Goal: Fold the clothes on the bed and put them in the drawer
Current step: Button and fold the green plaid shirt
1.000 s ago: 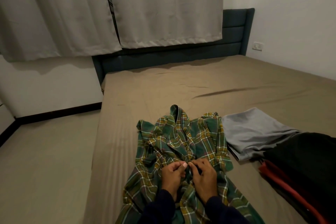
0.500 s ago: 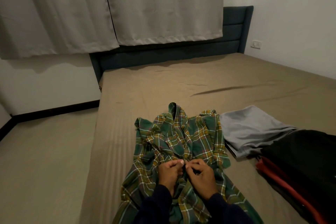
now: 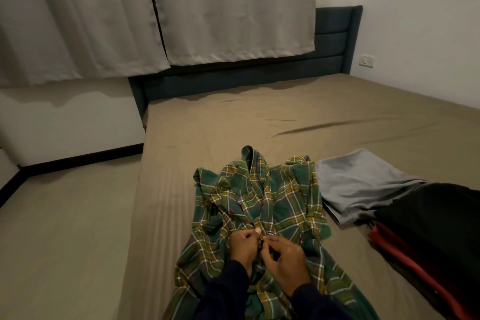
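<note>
our left hand [image 3: 242, 247] and right hand [image 3: 284, 254] pinch the plaid shirt [image 3: 283, 200] front on the bed [image 3: 207, 138]; its small black tag [image 3: 270, 233] is unreadable.

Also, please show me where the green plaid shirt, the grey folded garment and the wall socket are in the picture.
green plaid shirt [image 3: 283, 195]: head view, on its crumpled upper front.
grey folded garment [image 3: 355, 182]: head view, on its flat top surface.
wall socket [image 3: 367, 61]: head view, on its white faceplate.
</note>
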The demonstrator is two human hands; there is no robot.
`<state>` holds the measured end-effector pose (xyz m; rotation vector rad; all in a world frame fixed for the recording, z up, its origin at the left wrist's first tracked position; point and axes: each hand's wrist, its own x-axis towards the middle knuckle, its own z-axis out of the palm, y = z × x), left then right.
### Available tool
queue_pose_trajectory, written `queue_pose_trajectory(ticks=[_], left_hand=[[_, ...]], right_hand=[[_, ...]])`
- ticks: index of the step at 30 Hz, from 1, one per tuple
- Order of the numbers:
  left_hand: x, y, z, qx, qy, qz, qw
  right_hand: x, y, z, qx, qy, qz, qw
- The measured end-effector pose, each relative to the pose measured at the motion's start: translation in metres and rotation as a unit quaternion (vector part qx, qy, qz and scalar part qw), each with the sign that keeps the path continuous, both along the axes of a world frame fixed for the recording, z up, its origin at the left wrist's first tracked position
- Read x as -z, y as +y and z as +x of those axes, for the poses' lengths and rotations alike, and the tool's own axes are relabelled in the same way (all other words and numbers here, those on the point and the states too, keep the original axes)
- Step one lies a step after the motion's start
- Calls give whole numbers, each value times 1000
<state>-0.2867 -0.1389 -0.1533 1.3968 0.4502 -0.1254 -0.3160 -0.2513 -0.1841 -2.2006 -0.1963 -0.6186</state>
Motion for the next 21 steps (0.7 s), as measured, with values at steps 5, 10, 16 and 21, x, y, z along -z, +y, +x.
queue_pose_trajectory(ticks=[5,10,16,21], left_hand=[[2,0,2,36,9,37,999],[-1,5,2,74,13,39,996],[-4,2,-2,84,-3,52,995],[-3,4,-3,107,-45,123,986]], right_hand=[[5,3,1,-6,0,-62,998],[-5,0,-1,-13,35,18,999],[-11,-5,0,-3,104,97,990],[-17,-4,0,25,140,151,978]])
